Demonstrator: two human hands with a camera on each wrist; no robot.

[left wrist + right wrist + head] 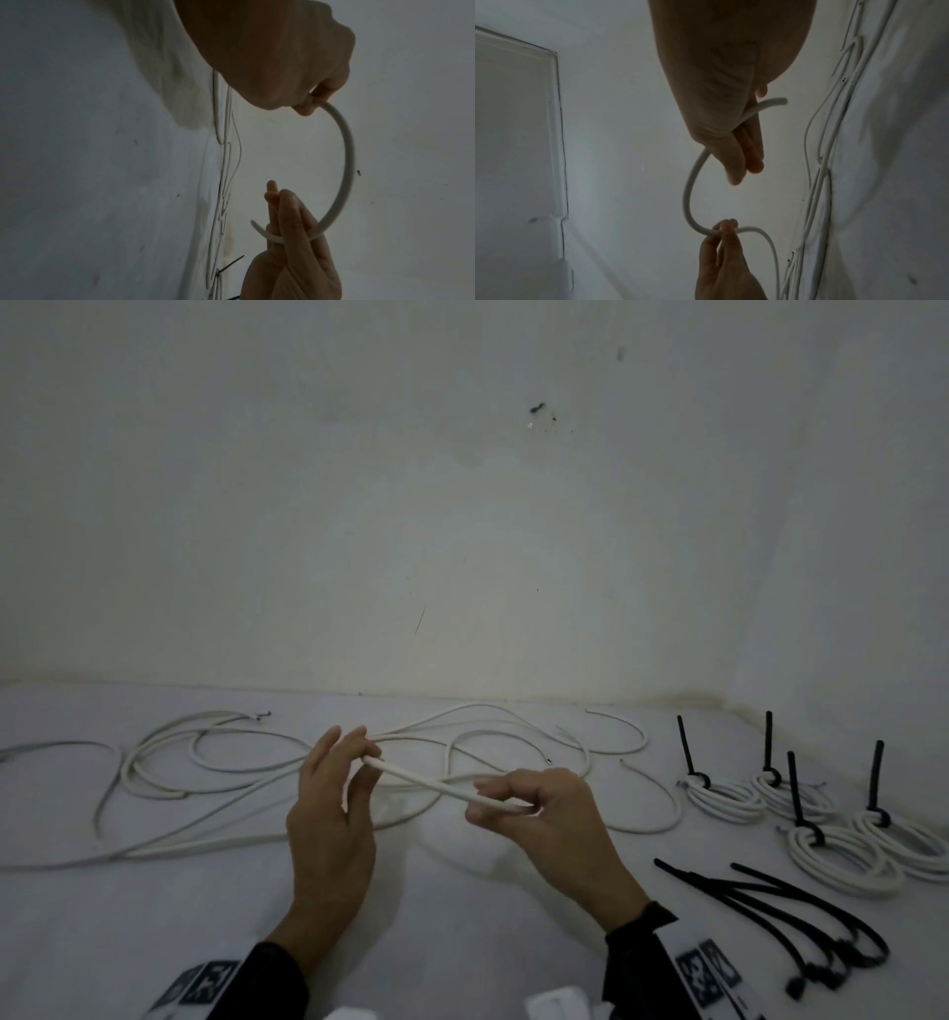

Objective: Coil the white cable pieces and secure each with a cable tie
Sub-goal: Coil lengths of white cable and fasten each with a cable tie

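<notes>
My left hand (pixel 328 819) pinches a white cable (pixel 436 783) between thumb and fingertips, the other fingers standing up straight. My right hand (pixel 544 819) has its grip closed on the same cable nearer its free end, fingers curled round it, thumb on top. Between the two grips the cable runs as a short raised span above the counter (pixel 462 916), sloping down from left hand to right. In the right wrist view the cable end (pixel 780 101) sticks out past the right hand, and beyond the left hand the cable drops away toward the surface. In the left wrist view the span bows in an arc (pixel 347 154) between both hands.

The rest of that cable trails back into the loose white cables (pixel 205 762) spread in wide loops across the counter, from the left edge to past the middle, near the wall (pixel 462 505).

On the right lie four coiled bundles (pixel 842 860), each cinched with a black cable tie whose tail stands upright (pixel 686 747). Just in front of them, nearer me, a small heap of spare black cable ties (pixel 780 911) lies flat, apart from both hands.

Dark sleeves (pixel 267 978) cover both wrists.
</notes>
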